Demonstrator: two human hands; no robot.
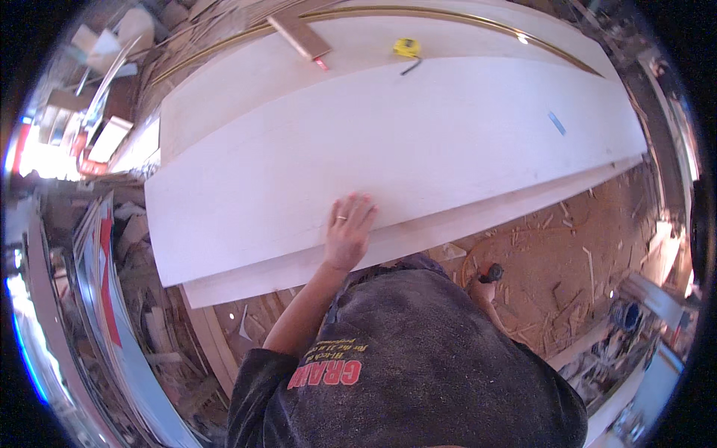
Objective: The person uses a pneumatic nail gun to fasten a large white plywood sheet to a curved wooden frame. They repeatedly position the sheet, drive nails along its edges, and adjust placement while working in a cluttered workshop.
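The left hand (349, 233) lies flat, palm down, on the white panel (388, 149) close to its near edge, the fingers extended and gripping nothing (one carries a ring). The panel is spread broadly in front of the person, over another sheet (299, 275) whose strip shows along the near side. It looks thin and stiff, probably light for its area but awkward for its length, likely to flex if lifted by one end. The face seems smooth, so a flat palm may slide; corners and edges look the likeliest to chip. Two hands set well apart on the long edges would be the sounder hold.

Lower on the right, beside the torso, the right hand (483, 290) appears closed around a dark tool (491, 274) (its exact kind is too small to tell), apart from the panel. Wood scraps (553, 295) litter the brown floor around it.

Farther out, a small blue patch (556, 123) marks the panel's right part. Past its far edge sit a yellow tape measure (407, 48) and a brown wooden piece (300, 37).
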